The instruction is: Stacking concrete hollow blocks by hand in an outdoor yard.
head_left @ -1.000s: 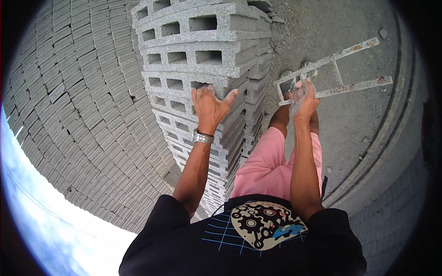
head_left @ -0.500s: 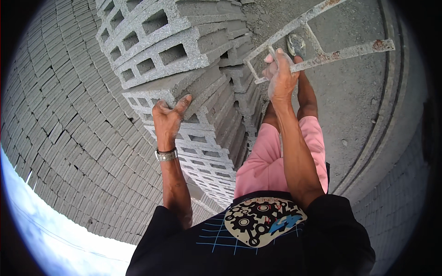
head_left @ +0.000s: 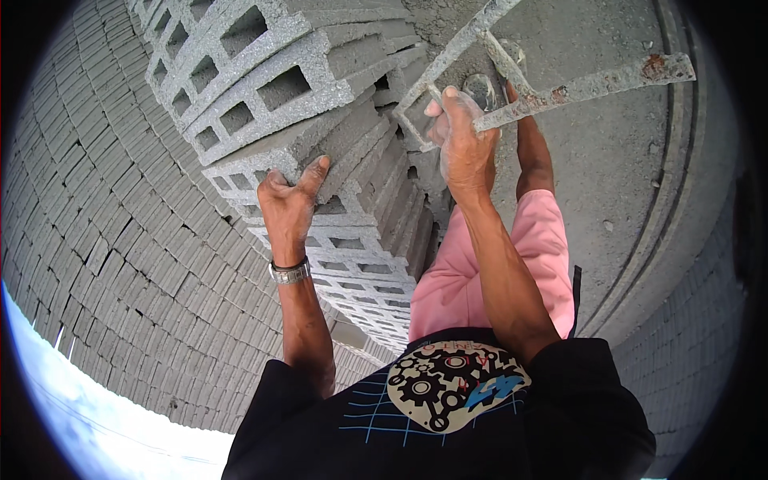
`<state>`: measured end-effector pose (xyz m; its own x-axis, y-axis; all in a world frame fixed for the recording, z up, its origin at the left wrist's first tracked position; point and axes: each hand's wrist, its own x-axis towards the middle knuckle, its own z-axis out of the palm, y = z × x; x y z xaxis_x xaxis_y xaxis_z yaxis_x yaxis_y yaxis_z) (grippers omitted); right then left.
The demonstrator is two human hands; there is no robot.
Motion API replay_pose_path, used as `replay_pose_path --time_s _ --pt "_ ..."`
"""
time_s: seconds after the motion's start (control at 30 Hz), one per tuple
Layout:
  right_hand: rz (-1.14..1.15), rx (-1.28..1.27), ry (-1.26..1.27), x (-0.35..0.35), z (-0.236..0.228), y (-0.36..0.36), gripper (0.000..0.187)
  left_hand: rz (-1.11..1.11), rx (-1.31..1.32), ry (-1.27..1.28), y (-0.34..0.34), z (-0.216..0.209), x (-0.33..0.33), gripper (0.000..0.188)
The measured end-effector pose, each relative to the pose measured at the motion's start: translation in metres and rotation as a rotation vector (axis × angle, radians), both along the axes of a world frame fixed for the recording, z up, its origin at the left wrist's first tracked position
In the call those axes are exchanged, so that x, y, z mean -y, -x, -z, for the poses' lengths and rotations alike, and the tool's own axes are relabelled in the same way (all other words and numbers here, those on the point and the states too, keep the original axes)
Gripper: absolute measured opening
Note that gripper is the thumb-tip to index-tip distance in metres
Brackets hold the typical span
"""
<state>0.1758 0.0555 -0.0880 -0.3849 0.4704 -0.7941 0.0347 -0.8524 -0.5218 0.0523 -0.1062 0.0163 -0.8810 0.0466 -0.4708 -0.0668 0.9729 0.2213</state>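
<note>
My left hand [head_left: 288, 206], with a metal watch [head_left: 290, 273] at the wrist, is closed on the near end of a hollow concrete block [head_left: 298, 146] in a tall stack. Its thumb lies along the block's side; the other fingertips are hidden against the block. My right hand [head_left: 468, 148] grips a ladder-like metal frame [head_left: 580, 97], rusty and crusted with grey cement. Two long bars joined by short crosspieces make up this frame, and its narrow end is close to the stack's side. Part of my right fingers is hidden behind the bar.
More hollow blocks [head_left: 290, 86] rise above my left hand, layered and slightly uneven. A wide wall of stacked blocks [head_left: 104, 240] fills the left. On the right, a dusty concrete floor [head_left: 596, 200] has a long grooved edge [head_left: 670, 160]. My foot [head_left: 482, 92] shows beneath the frame.
My right hand and the metal frame have shifted a little left, toward the stack. My left hand keeps its hold on the block. A foot has moved on the floor.
</note>
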Motion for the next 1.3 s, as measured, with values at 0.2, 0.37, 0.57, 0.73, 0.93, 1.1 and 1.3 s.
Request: replay_pose_path --time_s 0.2,0.37,0.57,0.73,0.93,1.1,1.3 --pt "-0.099 0.097 -0.167 0.024 0.046 0.01 0.038 0.006 -0.021 -0.037 -0.002 0.009 -0.005 0.06" --pt "0.055 -0.014 -0.038 -0.012 -0.007 0.003 0.036 -0.035 -0.02 -0.072 -0.004 0.002 0.003 0.06" --pt "-0.012 0.159 -0.159 0.028 0.042 0.014 0.038 -0.06 0.003 -0.081 -0.007 0.008 -0.003 0.06" --pt "0.016 0.017 -0.089 -0.006 0.005 0.004 0.036 -0.061 -0.01 -0.079 -0.006 0.002 0.0 0.06" --pt "-0.07 0.124 -0.134 0.038 0.059 0.015 0.038 -0.035 -0.024 -0.102 -0.008 0.012 -0.004 0.06" --pt "-0.055 0.066 -0.144 0.006 0.024 0.016 0.038 -0.051 -0.031 -0.063 -0.004 0.006 0.006 0.061" --pt "-0.06 0.156 -0.059 0.034 0.059 0.018 0.039 -0.009 -0.015 -0.079 -0.004 0.01 -0.008 0.061"
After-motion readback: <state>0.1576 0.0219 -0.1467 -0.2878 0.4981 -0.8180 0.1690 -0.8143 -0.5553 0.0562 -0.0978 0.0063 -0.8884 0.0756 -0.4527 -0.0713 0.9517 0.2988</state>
